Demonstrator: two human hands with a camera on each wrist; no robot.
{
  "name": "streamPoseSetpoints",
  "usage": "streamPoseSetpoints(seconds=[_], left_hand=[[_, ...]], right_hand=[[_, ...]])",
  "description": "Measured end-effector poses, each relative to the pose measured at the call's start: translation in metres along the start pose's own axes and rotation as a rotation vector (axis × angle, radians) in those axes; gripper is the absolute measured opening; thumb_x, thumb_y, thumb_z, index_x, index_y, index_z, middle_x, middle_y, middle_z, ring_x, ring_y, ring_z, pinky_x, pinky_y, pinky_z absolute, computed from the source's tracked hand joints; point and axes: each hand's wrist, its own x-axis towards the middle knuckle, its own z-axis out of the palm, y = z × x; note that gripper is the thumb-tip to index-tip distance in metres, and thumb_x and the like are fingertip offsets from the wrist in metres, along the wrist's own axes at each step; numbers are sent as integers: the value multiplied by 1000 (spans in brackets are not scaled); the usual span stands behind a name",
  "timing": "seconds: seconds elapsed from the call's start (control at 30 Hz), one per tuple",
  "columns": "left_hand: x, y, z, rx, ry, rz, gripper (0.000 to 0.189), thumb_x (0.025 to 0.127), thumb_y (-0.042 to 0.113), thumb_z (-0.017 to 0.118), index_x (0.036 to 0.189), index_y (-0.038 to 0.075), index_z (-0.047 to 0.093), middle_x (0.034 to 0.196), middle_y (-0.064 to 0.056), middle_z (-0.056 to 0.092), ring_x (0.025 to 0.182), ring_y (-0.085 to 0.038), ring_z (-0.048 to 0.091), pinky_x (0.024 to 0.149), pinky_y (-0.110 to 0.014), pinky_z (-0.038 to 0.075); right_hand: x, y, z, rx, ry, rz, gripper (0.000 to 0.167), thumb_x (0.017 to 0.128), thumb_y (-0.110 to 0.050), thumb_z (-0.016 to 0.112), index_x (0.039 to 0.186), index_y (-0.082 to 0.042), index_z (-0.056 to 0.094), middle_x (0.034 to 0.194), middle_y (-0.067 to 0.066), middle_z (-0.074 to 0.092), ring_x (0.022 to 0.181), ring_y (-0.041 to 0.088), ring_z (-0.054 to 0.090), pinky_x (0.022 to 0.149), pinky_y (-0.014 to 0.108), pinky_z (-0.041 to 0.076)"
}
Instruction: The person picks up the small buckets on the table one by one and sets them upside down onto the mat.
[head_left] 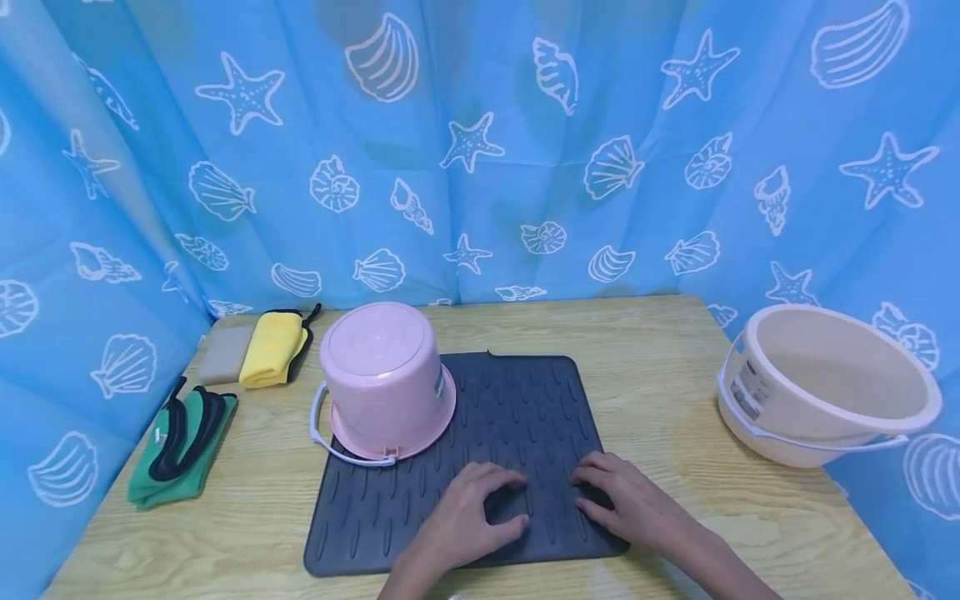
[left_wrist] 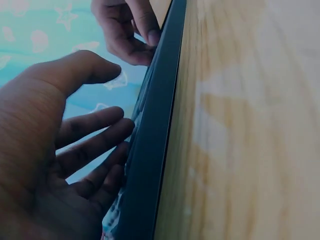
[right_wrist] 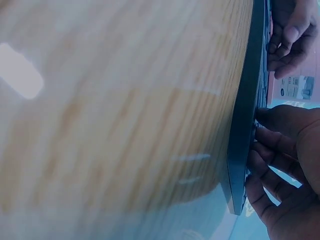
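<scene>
A dark grey ridged mat (head_left: 517, 425) lies flat on the wooden table. Over its front part is my left hand (head_left: 468, 515), thumb and fingers spread apart with nothing between them; in the left wrist view the fingertips (left_wrist: 126, 125) are right at the mat's surface. My right hand (head_left: 618, 500) rests its fingertips on the mat near the front right corner, fingers loosely bent and holding nothing. Upside down on the mat's back left part stands a pink bucket (head_left: 382, 375), its pale handle (head_left: 318, 417) hanging to the left.
At the table's right edge stands a cream bucket (head_left: 787, 400), upright with its handle lowered. Folded cloths lie at the left: a green one (head_left: 180, 450) with black trim, a yellow one (head_left: 270, 346) and a grey one (head_left: 225, 354). A blue seashell curtain (head_left: 465, 208) hangs behind.
</scene>
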Motion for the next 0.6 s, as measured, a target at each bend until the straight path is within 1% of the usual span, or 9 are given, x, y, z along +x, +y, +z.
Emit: streamPoseSetpoints(seconds=[0.1, 0.23, 0.37, 0.47, 0.6], left_hand=[[-4, -2, 2, 10, -19, -5, 34, 89, 39, 73, 119, 24, 71, 119, 13, 61, 111, -10, 53, 96, -38, 48], [-4, -3, 4, 28, -22, 23, 28, 89, 37, 73, 114, 24, 73, 119, 13, 60, 110, -10, 52, 96, -36, 47], [-2, -2, 5, 26, -16, 41, 26, 89, 35, 73, 113, 23, 74, 120, 12, 59, 111, -10, 51, 97, -36, 47], [-2, -2, 5, 25, -12, 42, 26, 89, 33, 73, 114, 23, 74, 120, 12, 59, 112, -11, 51, 98, -37, 46], [-2, -2, 5, 26, -8, 39, 26, 90, 34, 73, 114, 24, 73, 121, 12, 59, 113, -12, 51, 98, -39, 46]], right_hand=[[-2, -2, 4, -5, 16, 2, 16, 88, -16, 77, 103, -14, 72, 105, -8, 59, 94, 11, 58, 80, 35, 53], [-5, -5, 3, -25, 50, 20, 17, 87, -17, 78, 103, -14, 73, 105, -8, 60, 94, 10, 58, 81, 35, 54], [-6, -5, -5, -41, 73, 28, 18, 87, -19, 79, 103, -14, 74, 105, -8, 61, 94, 9, 59, 80, 34, 54], [-5, -4, -12, -55, 69, 22, 19, 87, -18, 79, 104, -13, 74, 106, -5, 62, 95, 11, 60, 80, 35, 54], [-6, -4, -23, -94, 65, 34, 20, 87, -20, 79, 105, -12, 74, 108, -4, 62, 96, 12, 60, 80, 36, 54]])
